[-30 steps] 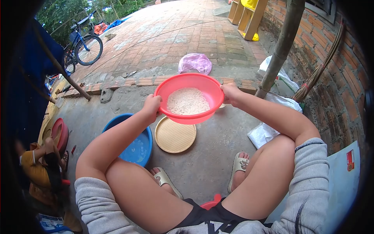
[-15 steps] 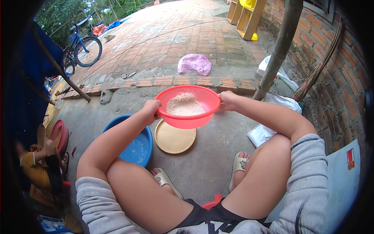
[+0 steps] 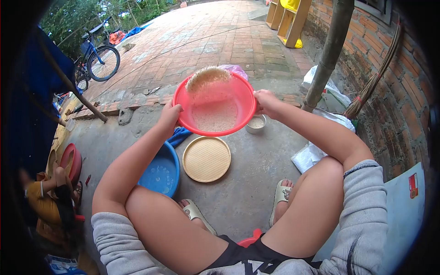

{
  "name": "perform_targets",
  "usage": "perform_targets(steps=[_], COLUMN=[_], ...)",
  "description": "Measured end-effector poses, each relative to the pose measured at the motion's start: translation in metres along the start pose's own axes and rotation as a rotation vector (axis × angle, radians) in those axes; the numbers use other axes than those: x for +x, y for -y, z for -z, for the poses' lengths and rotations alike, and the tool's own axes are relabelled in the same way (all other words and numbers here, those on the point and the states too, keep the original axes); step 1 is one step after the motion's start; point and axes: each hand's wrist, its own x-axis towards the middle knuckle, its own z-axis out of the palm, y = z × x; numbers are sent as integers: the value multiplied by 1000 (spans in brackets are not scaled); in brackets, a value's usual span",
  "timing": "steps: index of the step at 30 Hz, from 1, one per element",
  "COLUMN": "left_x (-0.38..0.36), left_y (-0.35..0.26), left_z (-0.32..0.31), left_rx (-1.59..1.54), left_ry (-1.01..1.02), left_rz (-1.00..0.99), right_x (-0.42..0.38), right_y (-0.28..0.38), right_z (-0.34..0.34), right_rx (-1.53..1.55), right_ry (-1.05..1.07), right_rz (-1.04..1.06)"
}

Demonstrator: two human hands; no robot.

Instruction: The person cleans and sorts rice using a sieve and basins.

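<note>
Now gripping the basin by opposite sides of its rim, with the fingers of the left hand closed on one edge and those of the right hand clenched on the other. Holding it above the floor, near the tray and the tub, with part of the grain airborne at the far rim and the rest lying at the bottom. Could spill grain past that rim, through too hard a toss or too late a catch. Could also scatter some sideways, through uneven lifting, or tip the basin, through a slipping hold.

Compared with the frame before, raised higher and a little further left, and tilted more toward the body. Thrown up in a curved sheet, too, rather than bunched low inside. Now hiding much of the bag, but baring the tin and the cloth beside the tub.
</note>
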Motion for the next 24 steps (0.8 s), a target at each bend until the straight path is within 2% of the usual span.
perform_targets(steps=[1,2,4,6,7,8,9,10,11,12,14,15,16,17,18,19,21,22,24], left_x=[2,6,6,3,1,-1,-5,-8,-10,-10,-7,-11,-13,-14,-12,-5,11,2,-15], left_y=[11,20,10,-4,-15,-26,-38,-49,-54,-51,-41,-33,-23,-11,0,11,24,8,-22], left_z=[1,3,3,-1,-3,-5,-7,-10,-10,-8,-2,-4,-5,-6,-7,-6,1,-5,-20], left_rx=[43,36,116,76,32,-13,-7,-66,-128,-131,-56,-68,-73,-28,21,23,45,49,-30], left_ry=[1,4,19,6,-12,-28,-27,-61,-96,-101,-33,1,1,10,19,19,70,69,-12], left_rz=[206,198,366,307,45,-217,-217,-362,-506,-504,-285,-120,-118,97,313,315,495,497,156], right_x=[9,21,18,15,19,21,13,8,5,3,-2,-7,-10,-3,13,14,13,12,19], right_y=[-10,-19,-7,1,6,11,22,29,32,33,29,22,16,4,-14,-20,-18,-13,0], right_z=[2,3,-2,-10,-13,-10,-9,-8,-7,-5,-5,-5,-5,-1,4,3,1,1,6], right_rx=[-7,-47,-78,147,120,129,123,111,111,125,130,134,138,135,137,141,137,129,88], right_ry=[-3,41,84,-74,-256,-256,-255,-250,-247,-189,-130,-103,-78,-80,-30,23,-40,-108,-194], right_rz=[4,-64,-118,67,276,274,542,810,809,781,750,467,183,182,34,-116,-71,-21,306])
